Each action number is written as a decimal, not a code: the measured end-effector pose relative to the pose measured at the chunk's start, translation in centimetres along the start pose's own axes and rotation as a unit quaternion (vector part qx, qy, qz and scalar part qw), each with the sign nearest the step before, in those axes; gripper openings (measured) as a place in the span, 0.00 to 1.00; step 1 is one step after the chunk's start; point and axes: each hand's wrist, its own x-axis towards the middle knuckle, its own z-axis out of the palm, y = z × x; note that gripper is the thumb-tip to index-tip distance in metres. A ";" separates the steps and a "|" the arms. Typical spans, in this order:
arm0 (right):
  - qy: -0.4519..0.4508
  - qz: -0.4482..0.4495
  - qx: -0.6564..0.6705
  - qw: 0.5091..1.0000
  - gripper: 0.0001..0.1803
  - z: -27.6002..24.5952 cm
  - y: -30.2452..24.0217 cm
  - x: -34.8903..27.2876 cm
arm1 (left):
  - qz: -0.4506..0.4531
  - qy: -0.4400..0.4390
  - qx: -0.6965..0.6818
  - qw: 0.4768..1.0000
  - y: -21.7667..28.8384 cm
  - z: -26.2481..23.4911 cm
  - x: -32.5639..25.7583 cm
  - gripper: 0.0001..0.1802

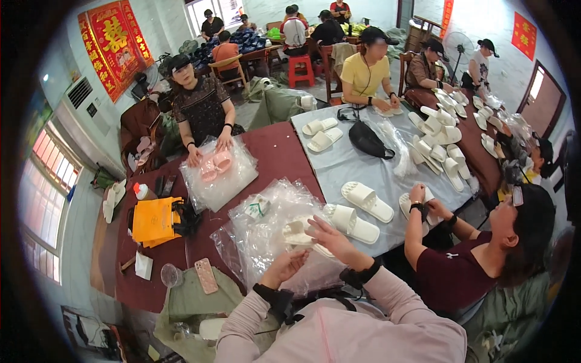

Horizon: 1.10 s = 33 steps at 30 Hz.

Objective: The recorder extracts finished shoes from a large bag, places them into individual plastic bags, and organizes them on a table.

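My left hand [284, 267] is closed, thumb and fingers drawn together at the near edge of a pile of clear plastic bags. What it pinches, if anything, is too small to make out. My right hand [336, 241] has its fingers stretched out over a cream slide slipper [296, 231] lying on the bags [273, 209]; the hand hides part of that slipper. Just to the right, another cream slipper [351, 222] lies on the pale blue table cover, with one more cream slipper [368, 202] beyond it.
A yellow-orange bag [156, 219], a pink phone [206, 276] and a clear cup [171, 275] are on my left. Across the table a person handles pink slippers [216, 165] on plastic bags. At my right a person in maroon [457, 272] holds a cream slipper.
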 end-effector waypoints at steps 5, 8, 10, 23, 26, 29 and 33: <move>0.045 -0.340 -0.619 0.707 0.39 0.2 -2.3 -2.8 | 0.063 0.052 -0.061 0.995 2.2 1.0 -0.3 0.20; 0.037 -0.359 -0.731 0.580 0.51 1.5 -2.8 -3.6 | 0.018 0.006 -0.103 0.994 2.5 1.4 -0.4 0.25; 0.030 -0.320 -0.771 0.549 0.53 0.9 -2.3 -3.5 | 0.083 -0.055 -0.031 0.995 2.7 3.8 -1.5 0.29; 0.019 -0.355 -0.665 0.657 0.21 0.9 -0.9 -2.4 | 0.152 -0.157 0.036 0.975 1.1 6.3 -9.3 0.36; 0.040 -0.336 -0.599 0.726 0.22 1.3 0.3 -2.4 | 0.148 -0.041 0.218 0.964 -0.1 2.2 -11.6 0.31; -0.002 -0.337 -0.543 0.769 0.21 4.1 0.2 -3.0 | 0.113 0.187 0.382 0.898 -3.9 -7.7 -14.1 0.24; -0.032 -0.348 -0.398 0.848 0.16 6.9 1.5 -4.7 | 0.113 0.426 0.579 0.686 -12.3 -23.0 -22.1 0.36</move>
